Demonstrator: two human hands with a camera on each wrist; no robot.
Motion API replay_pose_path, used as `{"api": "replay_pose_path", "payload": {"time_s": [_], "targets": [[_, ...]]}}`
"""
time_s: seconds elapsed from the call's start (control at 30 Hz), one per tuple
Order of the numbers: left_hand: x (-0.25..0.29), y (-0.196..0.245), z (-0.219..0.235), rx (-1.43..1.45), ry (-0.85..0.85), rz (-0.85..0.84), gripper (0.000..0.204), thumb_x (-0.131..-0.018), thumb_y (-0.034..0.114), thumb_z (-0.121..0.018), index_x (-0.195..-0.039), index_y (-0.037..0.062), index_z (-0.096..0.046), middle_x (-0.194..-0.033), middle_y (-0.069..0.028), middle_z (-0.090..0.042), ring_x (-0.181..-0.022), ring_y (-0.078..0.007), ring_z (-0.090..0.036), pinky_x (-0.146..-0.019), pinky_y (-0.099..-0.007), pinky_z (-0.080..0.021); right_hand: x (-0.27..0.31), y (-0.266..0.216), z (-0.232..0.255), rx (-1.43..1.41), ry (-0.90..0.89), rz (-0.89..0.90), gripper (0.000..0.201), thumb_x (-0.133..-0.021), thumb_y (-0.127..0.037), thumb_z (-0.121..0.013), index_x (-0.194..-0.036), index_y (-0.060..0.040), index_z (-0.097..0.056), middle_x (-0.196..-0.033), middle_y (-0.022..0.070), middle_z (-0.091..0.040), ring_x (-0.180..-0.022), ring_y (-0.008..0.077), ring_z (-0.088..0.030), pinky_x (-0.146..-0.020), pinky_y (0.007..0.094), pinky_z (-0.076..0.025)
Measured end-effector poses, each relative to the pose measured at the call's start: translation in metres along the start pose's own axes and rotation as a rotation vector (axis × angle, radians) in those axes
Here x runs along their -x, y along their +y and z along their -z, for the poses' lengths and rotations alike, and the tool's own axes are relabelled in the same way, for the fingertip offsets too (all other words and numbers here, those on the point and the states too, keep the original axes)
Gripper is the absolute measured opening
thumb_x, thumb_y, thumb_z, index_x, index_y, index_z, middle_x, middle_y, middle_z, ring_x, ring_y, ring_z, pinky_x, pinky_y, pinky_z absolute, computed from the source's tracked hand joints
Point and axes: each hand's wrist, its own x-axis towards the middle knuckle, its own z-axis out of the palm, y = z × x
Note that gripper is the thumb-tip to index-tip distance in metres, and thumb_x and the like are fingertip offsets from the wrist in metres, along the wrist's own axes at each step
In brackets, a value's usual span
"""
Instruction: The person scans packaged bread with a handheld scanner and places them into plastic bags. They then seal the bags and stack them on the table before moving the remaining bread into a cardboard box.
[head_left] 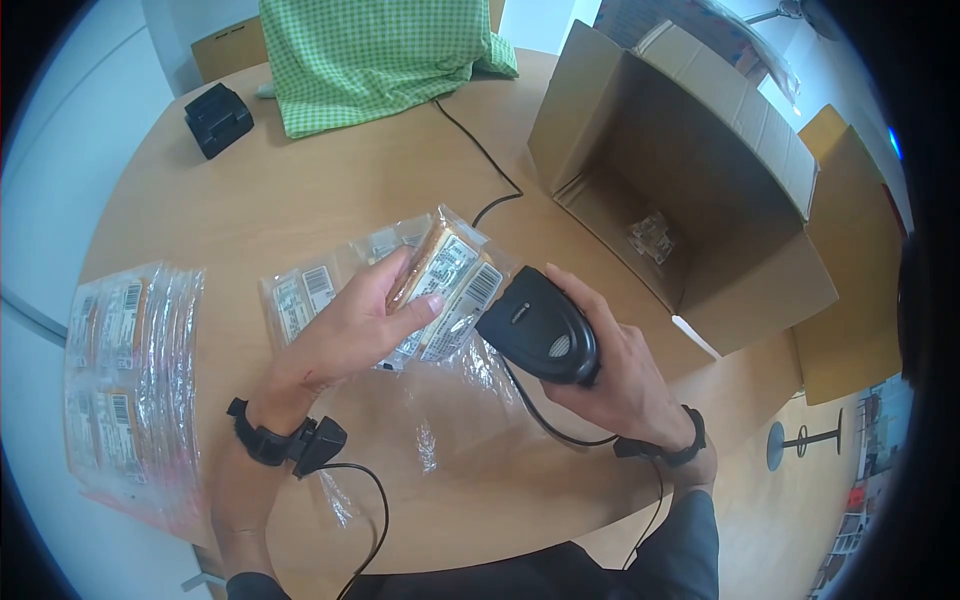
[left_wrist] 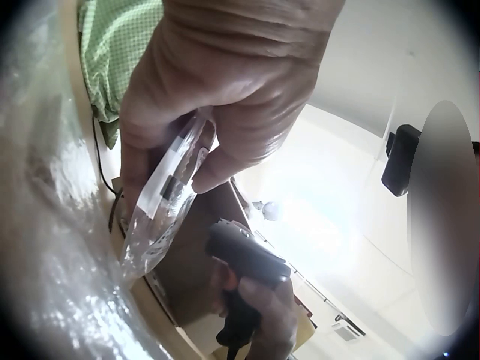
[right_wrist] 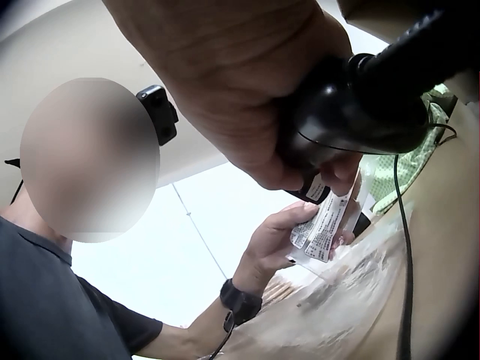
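My left hand (head_left: 352, 318) grips a clear plastic packet (head_left: 452, 272) with white barcode labels and something brown inside, its thumb lying across the label. In my right hand (head_left: 622, 372) is a black barcode scanner (head_left: 545, 330), its head close beside the packet's barcode. The right wrist view shows the fingers wrapped round the scanner's handle (right_wrist: 330, 112) and the labelled packet (right_wrist: 324, 225) just beyond. Under the left hand, more labelled packets (head_left: 300, 295) lie flat on the table. In the left wrist view the packet (left_wrist: 166, 199) is pinched between thumb and fingers.
A row of clear labelled packets (head_left: 130, 370) stands at the left. An open cardboard box (head_left: 700, 130) on its side at the right holds a small packet (head_left: 652, 236). At the back are a black device (head_left: 218, 120) and a green checked cloth (head_left: 370, 70). A cable (head_left: 490, 160) crosses the table (head_left: 330, 185).
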Motion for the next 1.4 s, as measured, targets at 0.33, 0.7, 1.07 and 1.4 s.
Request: {"api": "replay_pose_path", "payload": {"time_s": [0.33,0.7,1.07,1.4], "targets": [[0.002,0.002,-0.001,-0.038,-0.038,0.037,0.044,-0.109,0.023,-0.062,-0.142,-0.0031,-0.05,-0.13,-0.0128,-0.065,-0.118,-0.0163,-0.062,-0.102,-0.0344,-0.051,0.0,-0.001,-0.005,-0.053,-0.017,-0.029,0.094,-0.075,0.002,-0.076,-0.16,-0.0064,-0.037,-0.137,0.023,-0.066,-0.124,0.0441,-0.067,-0.103,0.0431,-0.054],[0.002,0.003,0.008,0.438,0.224,0.13,0.042,-0.109,0.025,-0.061,-0.141,-0.0011,-0.057,-0.125,-0.0086,-0.07,-0.112,-0.0147,-0.07,-0.097,-0.0318,-0.057,-0.002,0.083,0.013,0.135,0.138,-0.234,0.072,-0.089,-0.015,-0.076,-0.152,-0.0019,-0.044,-0.123,0.0235,-0.073,-0.113,0.0384,-0.073,-0.098,0.041,-0.055],[-0.004,-0.003,0.006,0.465,0.25,0.135,0.032,-0.109,0.025,-0.059,-0.13,0.0011,-0.063,-0.116,-0.0053,-0.071,-0.106,-0.0125,-0.069,-0.092,-0.0316,-0.058,0.007,0.039,0.009,0.691,0.237,-0.066,0.104,-0.079,-0.025,-0.09,-0.162,0.0016,-0.034,-0.157,0.0264,-0.048,-0.144,0.0376,-0.05,-0.114,0.0469,-0.044],[0.042,0.021,-0.023,-0.8,0.002,-0.313,0.059,-0.109,0.049,-0.057,-0.139,-0.0025,-0.055,-0.126,-0.0122,-0.059,-0.115,-0.0231,-0.061,-0.101,-0.0368,-0.049,-0.022,0.017,-0.015,0.282,0.257,0.323,0.065,-0.082,0.009,-0.069,-0.145,-0.0008,-0.058,-0.137,0.0226,-0.068,-0.123,0.0406,-0.069,-0.099,0.0441,-0.058]]}}
